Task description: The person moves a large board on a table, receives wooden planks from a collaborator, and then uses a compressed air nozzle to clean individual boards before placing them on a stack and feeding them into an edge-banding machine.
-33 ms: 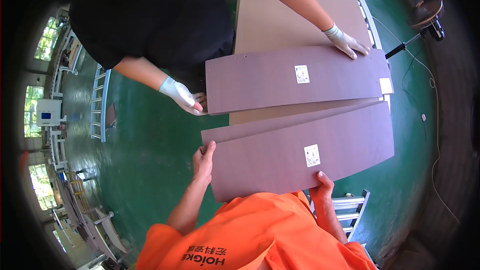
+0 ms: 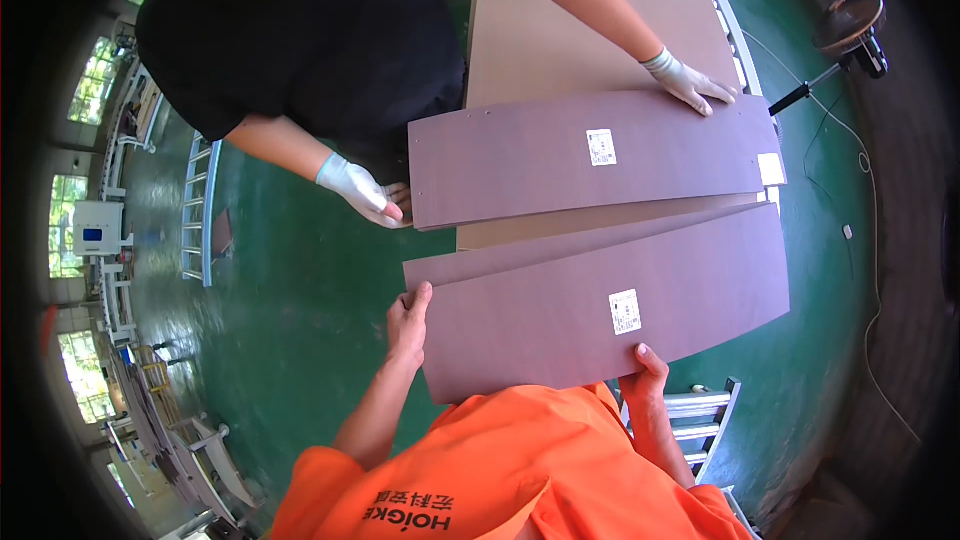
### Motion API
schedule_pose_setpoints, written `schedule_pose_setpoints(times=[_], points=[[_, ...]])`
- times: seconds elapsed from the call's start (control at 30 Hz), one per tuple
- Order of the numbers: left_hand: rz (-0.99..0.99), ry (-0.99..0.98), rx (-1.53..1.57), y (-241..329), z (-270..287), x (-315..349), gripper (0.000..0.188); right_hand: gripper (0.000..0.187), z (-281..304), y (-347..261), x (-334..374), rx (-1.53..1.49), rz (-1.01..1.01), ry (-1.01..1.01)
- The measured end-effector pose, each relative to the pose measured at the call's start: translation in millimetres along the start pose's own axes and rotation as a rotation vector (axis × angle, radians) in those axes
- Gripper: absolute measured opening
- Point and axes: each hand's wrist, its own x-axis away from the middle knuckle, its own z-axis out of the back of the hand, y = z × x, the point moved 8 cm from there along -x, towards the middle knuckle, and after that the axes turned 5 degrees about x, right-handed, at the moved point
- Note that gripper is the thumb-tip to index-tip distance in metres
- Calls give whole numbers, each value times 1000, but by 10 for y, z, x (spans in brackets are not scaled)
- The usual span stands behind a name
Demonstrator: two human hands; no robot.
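Note:
I hold a long brown wood-grain panel with a white label, lying across in front of my orange shirt. My left hand grips its left end. My right hand grips its near edge. A second similar panel shows just beneath it. Opposite me, a person in a black shirt holds another brown panel, one white-gloved hand at its left end and the other gloved hand at its far right corner. A stack of tan boards lies underneath.
The floor is green. A fan on a stand with a trailing cable stands at the right. A metal roller frame sits by my right arm. A blue-white rail and machines line the left.

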Motion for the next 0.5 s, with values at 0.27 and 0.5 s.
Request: schedule_pose_setpoints(times=[0.27, 0.5], points=[[-89, -47, 101, 66, -204, 7, 44, 56, 239, -24, -62, -88, -26, 10], [-342, -148, 59, 583, -324, -122, 43, 54, -3, -162, -373, -122, 7, -63]])
